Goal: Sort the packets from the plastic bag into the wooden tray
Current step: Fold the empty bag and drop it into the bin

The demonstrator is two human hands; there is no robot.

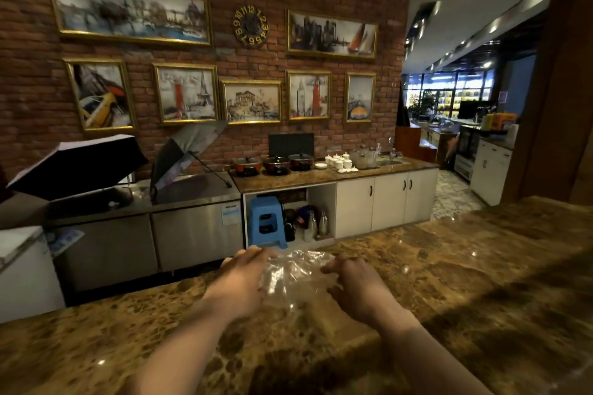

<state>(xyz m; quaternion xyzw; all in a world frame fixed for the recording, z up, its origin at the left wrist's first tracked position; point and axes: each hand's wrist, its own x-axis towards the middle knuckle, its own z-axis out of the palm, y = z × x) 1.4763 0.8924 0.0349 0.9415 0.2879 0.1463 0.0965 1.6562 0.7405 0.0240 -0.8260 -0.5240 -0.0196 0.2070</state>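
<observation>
A clear, crumpled plastic bag (295, 279) lies on the brown marble counter (465, 282), near its far edge. My left hand (240, 282) rests on the bag's left side, palm down with fingers stretched forward. On the bag's right side my right hand (356, 289) has its fingers curled into the plastic. Whether packets are inside the bag cannot be told. No wooden tray is in view.
Past the counter's far edge the floor drops away to a steel fridge unit (192, 231), a blue stool (266, 221) and white cabinets (385, 202). Pots (276, 165) and cups stand on the back counter. The marble surface stretches wide left and right.
</observation>
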